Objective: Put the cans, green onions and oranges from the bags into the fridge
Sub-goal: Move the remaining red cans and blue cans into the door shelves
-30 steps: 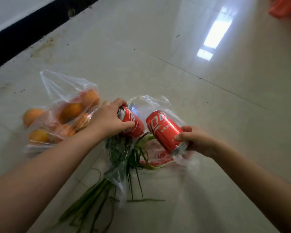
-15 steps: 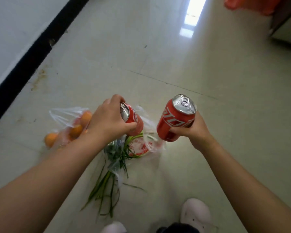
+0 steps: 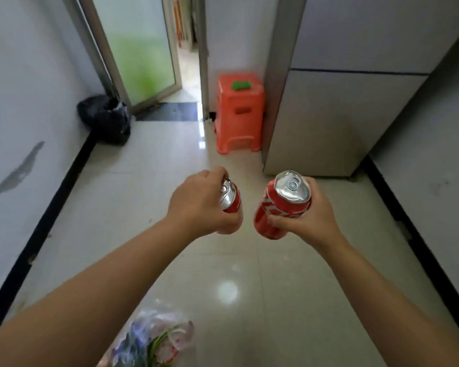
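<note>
Red aluminium, twice over — two cans, one in each hand. The left hand [image 3: 200, 205] has its fingers curled round the first can [image 3: 230, 198], covering most of it so only the silver top and a strip of red show. The right hand [image 3: 305, 215] wraps its fingers round the second can [image 3: 281, 207], which tilts with its pull-tab top facing the camera. The two cans are near each other but apart, held above the pale tiled floor [image 3: 276, 287]. At the bottom edge lies one clear plastic bag [image 3: 154, 340] with green onions [image 3: 155, 347] in it. Ahead stands one grey fridge [image 3: 337, 102], doors closed — beside it one orange stool [image 3: 239, 112], and one black bag [image 3: 105, 119] by the left wall.
</note>
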Demonstrator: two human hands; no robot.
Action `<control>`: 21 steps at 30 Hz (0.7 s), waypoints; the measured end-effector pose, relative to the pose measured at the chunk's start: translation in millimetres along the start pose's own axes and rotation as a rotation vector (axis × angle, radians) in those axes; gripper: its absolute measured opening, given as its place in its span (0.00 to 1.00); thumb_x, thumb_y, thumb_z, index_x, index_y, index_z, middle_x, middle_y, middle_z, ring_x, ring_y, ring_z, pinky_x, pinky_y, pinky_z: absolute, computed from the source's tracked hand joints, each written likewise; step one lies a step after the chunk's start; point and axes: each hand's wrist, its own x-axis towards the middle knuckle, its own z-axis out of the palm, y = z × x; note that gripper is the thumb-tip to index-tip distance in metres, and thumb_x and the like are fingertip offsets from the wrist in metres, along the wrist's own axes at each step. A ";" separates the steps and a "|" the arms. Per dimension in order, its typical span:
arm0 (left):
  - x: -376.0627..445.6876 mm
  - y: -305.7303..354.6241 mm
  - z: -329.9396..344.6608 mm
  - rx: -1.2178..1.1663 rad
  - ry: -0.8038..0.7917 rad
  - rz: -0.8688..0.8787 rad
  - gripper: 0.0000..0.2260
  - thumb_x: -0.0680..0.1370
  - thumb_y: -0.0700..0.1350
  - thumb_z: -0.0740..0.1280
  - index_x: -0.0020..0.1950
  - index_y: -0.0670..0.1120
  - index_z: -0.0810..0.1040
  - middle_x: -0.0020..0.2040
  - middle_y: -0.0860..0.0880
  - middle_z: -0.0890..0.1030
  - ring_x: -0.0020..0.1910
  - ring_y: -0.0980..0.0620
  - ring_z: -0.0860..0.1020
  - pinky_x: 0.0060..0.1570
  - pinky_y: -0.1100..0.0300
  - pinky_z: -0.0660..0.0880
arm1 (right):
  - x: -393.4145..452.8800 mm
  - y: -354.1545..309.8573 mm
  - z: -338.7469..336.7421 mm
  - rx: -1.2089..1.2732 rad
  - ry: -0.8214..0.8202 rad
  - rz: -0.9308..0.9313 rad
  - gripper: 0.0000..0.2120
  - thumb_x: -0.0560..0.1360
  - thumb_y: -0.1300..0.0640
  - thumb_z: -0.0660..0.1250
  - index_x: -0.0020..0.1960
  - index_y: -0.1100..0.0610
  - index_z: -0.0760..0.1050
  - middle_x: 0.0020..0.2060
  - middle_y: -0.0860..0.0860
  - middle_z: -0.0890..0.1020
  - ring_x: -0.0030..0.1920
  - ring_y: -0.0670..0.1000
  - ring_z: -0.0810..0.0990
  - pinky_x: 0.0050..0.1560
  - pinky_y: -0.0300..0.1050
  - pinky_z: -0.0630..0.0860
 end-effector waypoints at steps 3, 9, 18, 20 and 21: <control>42.0 80.6 -52.5 0.020 0.100 0.092 0.27 0.65 0.52 0.73 0.61 0.49 0.69 0.56 0.49 0.77 0.52 0.48 0.75 0.44 0.60 0.68 | 29.3 -65.1 -80.2 0.051 0.070 -0.071 0.32 0.55 0.71 0.78 0.46 0.45 0.68 0.44 0.42 0.77 0.42 0.40 0.78 0.40 0.26 0.76; 114.9 214.7 -134.9 0.006 0.308 0.274 0.29 0.66 0.52 0.74 0.64 0.48 0.69 0.60 0.48 0.77 0.54 0.50 0.74 0.48 0.61 0.71 | 83.7 -165.9 -212.2 0.039 0.166 -0.289 0.31 0.54 0.69 0.79 0.46 0.46 0.69 0.43 0.41 0.77 0.39 0.34 0.80 0.40 0.25 0.76; 242.1 323.3 -215.9 0.060 0.607 0.461 0.31 0.66 0.51 0.76 0.66 0.46 0.68 0.62 0.46 0.77 0.59 0.46 0.75 0.57 0.56 0.74 | 204.4 -265.9 -331.7 -0.027 0.318 -0.572 0.29 0.61 0.67 0.76 0.55 0.52 0.66 0.44 0.41 0.75 0.46 0.41 0.76 0.52 0.40 0.76; 276.2 339.4 -238.4 0.035 0.671 0.484 0.32 0.66 0.50 0.76 0.66 0.46 0.69 0.62 0.45 0.77 0.60 0.45 0.75 0.57 0.56 0.74 | 240.0 -288.0 -353.1 -0.037 0.339 -0.627 0.29 0.61 0.68 0.76 0.54 0.52 0.66 0.43 0.40 0.75 0.44 0.40 0.76 0.50 0.38 0.75; 293.4 346.8 -249.7 0.012 0.699 0.489 0.32 0.66 0.50 0.76 0.67 0.45 0.69 0.62 0.45 0.77 0.60 0.45 0.75 0.58 0.56 0.74 | 258.3 -299.0 -362.9 -0.037 0.341 -0.648 0.28 0.61 0.67 0.76 0.55 0.52 0.66 0.43 0.40 0.75 0.44 0.40 0.76 0.49 0.36 0.75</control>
